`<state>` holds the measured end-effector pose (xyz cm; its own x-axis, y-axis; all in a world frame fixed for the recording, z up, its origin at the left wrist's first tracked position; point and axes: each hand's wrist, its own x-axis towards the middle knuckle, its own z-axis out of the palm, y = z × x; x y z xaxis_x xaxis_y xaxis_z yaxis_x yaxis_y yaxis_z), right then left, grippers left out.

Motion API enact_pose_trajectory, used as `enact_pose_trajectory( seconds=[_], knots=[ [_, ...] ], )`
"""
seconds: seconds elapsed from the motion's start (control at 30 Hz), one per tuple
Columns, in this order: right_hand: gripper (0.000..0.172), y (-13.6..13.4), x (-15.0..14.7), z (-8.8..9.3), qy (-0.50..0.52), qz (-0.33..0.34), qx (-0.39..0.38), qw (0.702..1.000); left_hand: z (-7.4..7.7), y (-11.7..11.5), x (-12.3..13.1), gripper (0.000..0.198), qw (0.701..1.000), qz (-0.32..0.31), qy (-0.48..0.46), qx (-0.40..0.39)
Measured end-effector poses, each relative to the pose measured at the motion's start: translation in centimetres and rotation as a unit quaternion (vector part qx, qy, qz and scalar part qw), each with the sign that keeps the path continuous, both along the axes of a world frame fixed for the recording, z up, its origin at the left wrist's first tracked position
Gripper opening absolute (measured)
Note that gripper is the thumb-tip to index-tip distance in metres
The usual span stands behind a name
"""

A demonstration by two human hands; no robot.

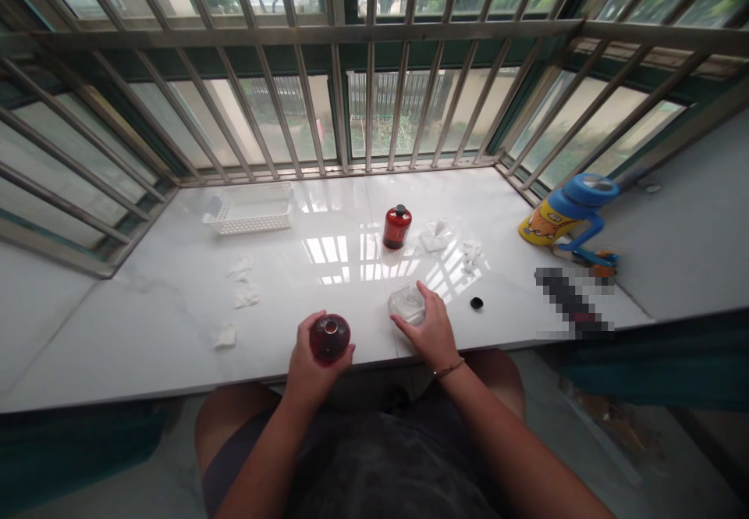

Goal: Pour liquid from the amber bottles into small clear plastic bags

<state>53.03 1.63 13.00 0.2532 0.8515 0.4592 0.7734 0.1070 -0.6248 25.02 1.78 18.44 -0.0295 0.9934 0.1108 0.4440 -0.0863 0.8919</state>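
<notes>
While the left hand [313,359] wraps around an uncapped dark red bottle [331,339] at the table's near edge, the right hand [433,332] grips a clear plastic container [405,304] between thumb and fingers, just to the bottle's right. Whether the container is lifted or resting on the white table [175,293], I cannot tell. Any label on the held bottle is hidden by the fingers or lost in the dark glaze of its surface.

Beyond the hands stands a second red bottle [397,230], upright and black-capped; a pale patch on its shoulder is too small to tell as label or glare. Near it, to the right, lie a clear tray [437,236] and some white scraps [470,255]. A loose black cap [477,303] lies right of the right hand.

Farther right, a blue-topped drinking bottle [550,218] carries an orange cartoon print on yellow, its details unreadable. A blurred-out dark patch [570,300] sits nearer. At far left is a white perforated basket [251,221].
</notes>
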Motion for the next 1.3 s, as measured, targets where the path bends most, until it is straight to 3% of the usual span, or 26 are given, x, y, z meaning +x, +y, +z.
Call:
enact_pose_trajectory(
  seconds=[0.1, 0.2, 0.43, 0.67, 0.87, 1.07, 1.3],
  knots=[
    [0.093, 0.0, 0.0, 0.0, -0.014, 0.005, 0.013, 1.0, -0.2, 0.5, 0.7, 0.079, 1.0, 0.004, 0.002, 0.005],
    [0.1, 0.0, -0.1, 0.1, -0.031, 0.017, 0.02, 0.999, -0.3, 0.9, 1.3, 0.08, 0.999, -0.029, 0.014, 0.025],
    [0.11, -0.7, 0.5, 0.6, -0.09, 0.05, -0.028, 0.994, -0.4, 1.3, 1.8, 0.079, 0.988, -0.092, 0.081, 0.099],
    [0.111, -0.9, 1.6, 1.3, -0.084, 0.09, -0.067, 0.99, -0.5, 1.2, 1.8, 0.08, 0.989, -0.085, 0.083, 0.093],
    [0.119, 0.0, 2.4, 1.1, -0.043, 0.158, -0.078, 0.983, 0.6, 1.4, 1.4, 0.077, 0.983, -0.13, 0.103, 0.073],
    [0.104, 0.6, 2.2, 1.0, 0.026, 0.176, -0.101, 0.979, 1.6, 1.2, 0.5, 0.076, 0.981, -0.157, 0.108, 0.045],
    [0.097, -0.9, -0.2, 0.9, 0.071, 0.118, -0.086, 0.987, 1.3, 0.8, 0.7, 0.078, 0.979, -0.15, 0.118, 0.067]
  ],
)
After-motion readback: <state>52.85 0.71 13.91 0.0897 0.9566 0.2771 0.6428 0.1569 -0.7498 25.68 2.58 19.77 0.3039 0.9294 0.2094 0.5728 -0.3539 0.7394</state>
